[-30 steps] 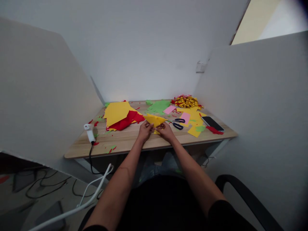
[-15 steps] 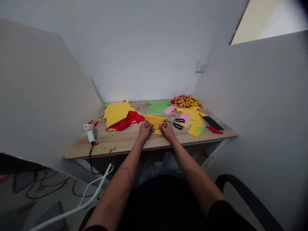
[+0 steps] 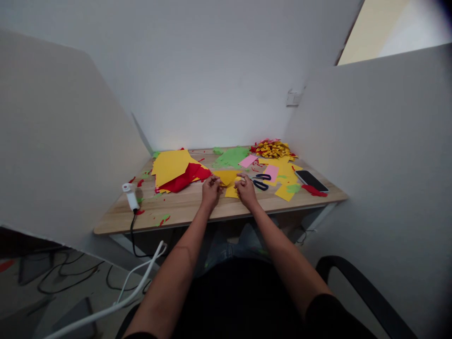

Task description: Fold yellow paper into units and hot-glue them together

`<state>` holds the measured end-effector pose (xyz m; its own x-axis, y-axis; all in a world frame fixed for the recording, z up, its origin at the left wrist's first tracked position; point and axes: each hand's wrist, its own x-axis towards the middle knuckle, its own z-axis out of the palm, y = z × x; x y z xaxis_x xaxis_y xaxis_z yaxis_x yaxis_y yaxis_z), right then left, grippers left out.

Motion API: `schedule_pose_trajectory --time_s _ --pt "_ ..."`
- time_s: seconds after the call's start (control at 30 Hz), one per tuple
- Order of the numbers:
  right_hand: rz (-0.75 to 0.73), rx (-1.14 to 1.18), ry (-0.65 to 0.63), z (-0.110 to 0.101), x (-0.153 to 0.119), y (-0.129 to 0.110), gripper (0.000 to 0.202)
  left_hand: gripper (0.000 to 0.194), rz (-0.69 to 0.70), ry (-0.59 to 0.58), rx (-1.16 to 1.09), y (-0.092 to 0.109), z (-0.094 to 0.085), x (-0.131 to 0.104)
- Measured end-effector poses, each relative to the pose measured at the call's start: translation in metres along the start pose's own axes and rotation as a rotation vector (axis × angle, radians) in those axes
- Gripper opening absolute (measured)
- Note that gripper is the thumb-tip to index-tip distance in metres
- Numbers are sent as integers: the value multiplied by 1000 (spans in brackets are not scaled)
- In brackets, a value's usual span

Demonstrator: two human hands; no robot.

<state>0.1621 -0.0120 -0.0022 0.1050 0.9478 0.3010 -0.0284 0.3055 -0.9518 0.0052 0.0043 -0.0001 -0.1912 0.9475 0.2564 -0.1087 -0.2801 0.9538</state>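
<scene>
Between my hands, just above the desk, is a yellow sheet of paper (image 3: 227,177) that looks bent or folded. My left hand (image 3: 211,189) is closed on its left edge, fingers pinched. On the opposite edge my right hand (image 3: 245,189) pinches the paper too. Another yellow paper piece (image 3: 231,192) lies on the desk beneath it. A pair of scissors (image 3: 262,182) with dark handles rests right beside my right hand, its blades partly hidden. Red paper (image 3: 187,178) lies close to the left of my left hand.
Yellow sheets (image 3: 172,165) are stacked at the left of the wooden desk (image 3: 190,207). Green paper (image 3: 233,156) and a heap of folded yellow and red pieces (image 3: 273,149) sit at the back. A phone (image 3: 311,181) is on the right, a white corded device (image 3: 131,197) on the left.
The yellow paper between my hands has tilted and bent, its upper edge now lower. My fingers have shifted slightly on its edges, with the left hand a little further left.
</scene>
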Motion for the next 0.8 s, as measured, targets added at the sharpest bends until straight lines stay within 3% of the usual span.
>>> schedule_pose_trajectory --time_s 0.13,0.23,0.43,0.53,0.6,0.7,0.8 --pt "6 -38 19 -1 0 1 31 28 163 225 99 4 -8 0" --pt "-4 -85 33 -2 0 1 32 29 240 277 210 3 -11 -1" --pt "-48 -282 28 -3 2 4 30 18 326 27 489 -4 -7 -1" --pt "-111 -425 47 -2 -1 0 28 21 343 -24 630 -1 -3 -5" --pt "-179 -534 103 -1 -6 -7 27 17 356 -4 716 6 -1 -12" --pt "-309 -714 176 -2 -20 -20 42 11 420 6 816 22 -1 -24" --pt "-429 -876 120 -7 -36 -29 46 9 527 -151 884 37 -8 -34"
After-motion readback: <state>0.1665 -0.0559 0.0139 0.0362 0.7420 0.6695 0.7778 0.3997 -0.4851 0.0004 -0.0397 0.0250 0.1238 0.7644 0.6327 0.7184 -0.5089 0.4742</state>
